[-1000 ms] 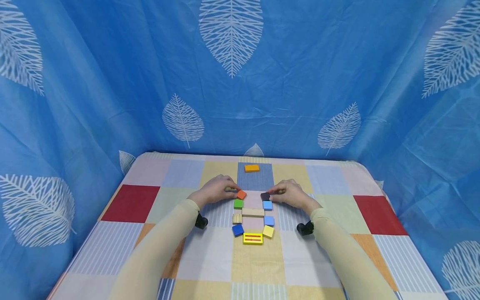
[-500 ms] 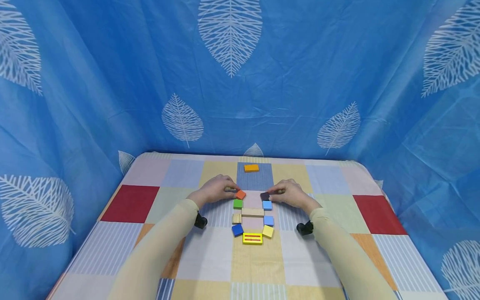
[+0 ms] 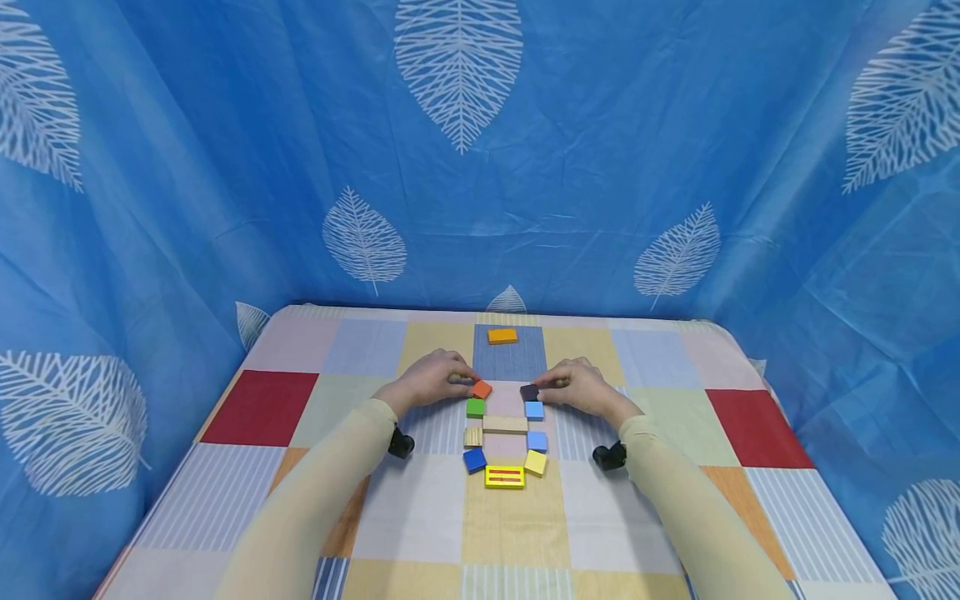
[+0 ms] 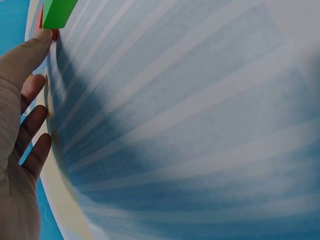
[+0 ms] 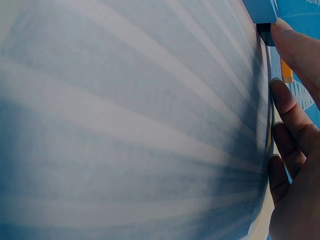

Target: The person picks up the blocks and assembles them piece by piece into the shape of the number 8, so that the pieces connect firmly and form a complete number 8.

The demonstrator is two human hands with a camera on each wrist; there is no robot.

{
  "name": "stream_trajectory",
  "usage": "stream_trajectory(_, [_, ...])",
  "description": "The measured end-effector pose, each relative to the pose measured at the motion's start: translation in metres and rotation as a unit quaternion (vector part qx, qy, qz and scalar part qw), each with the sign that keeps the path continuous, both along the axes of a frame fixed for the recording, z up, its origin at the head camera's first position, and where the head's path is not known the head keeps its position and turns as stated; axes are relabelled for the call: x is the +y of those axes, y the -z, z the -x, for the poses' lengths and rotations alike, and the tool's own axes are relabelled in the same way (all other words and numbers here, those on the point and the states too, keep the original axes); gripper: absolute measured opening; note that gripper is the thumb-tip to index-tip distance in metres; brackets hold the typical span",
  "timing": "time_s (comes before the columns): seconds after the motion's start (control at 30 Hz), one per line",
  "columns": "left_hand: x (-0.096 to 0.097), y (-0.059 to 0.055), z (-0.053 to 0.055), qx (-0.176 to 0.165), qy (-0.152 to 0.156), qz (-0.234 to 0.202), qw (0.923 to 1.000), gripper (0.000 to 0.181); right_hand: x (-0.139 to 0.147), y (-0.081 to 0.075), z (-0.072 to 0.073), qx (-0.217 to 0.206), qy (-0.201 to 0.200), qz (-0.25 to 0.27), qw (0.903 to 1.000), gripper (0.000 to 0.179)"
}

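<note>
At the far left corner of a ring of small blocks, my left hand (image 3: 431, 379) pinches an orange-red block (image 3: 482, 390) between thumb and forefinger. Opposite it, my right hand (image 3: 585, 389) pinches a black block (image 3: 529, 392) the same way. Both blocks sit turned at an angle on the tablecloth. Just nearer than the orange-red one is a green block (image 3: 476, 408), which mostly hides it in the left wrist view. A light blue block (image 3: 534, 410) lies just nearer than the black one and partly covers it in the right wrist view.
A wooden plank (image 3: 505, 426) lies across the ring's middle. The near part has a ridged wooden block (image 3: 473, 437), a blue block (image 3: 537, 442), a dark blue block (image 3: 475, 460), a pale yellow block (image 3: 536, 463) and a red-striped yellow block (image 3: 505, 477). Farther back lies an orange block (image 3: 502, 337).
</note>
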State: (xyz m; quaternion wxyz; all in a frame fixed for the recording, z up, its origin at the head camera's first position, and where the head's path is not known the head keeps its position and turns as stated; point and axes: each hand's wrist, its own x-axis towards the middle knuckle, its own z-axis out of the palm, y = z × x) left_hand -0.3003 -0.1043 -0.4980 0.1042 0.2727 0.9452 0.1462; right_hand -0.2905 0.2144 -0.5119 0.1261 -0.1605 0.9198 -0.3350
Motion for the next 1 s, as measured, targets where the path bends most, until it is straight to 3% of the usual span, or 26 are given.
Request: stream_trajectory(1.0, [-0.0019, -0.0006, 0.0004, -0.019, -0.009, -0.018, 0.9996, 0.036, -0.0005, -0.0024, -0.0012, 0.003, -0.003, -0.002, 1.0, 0.022])
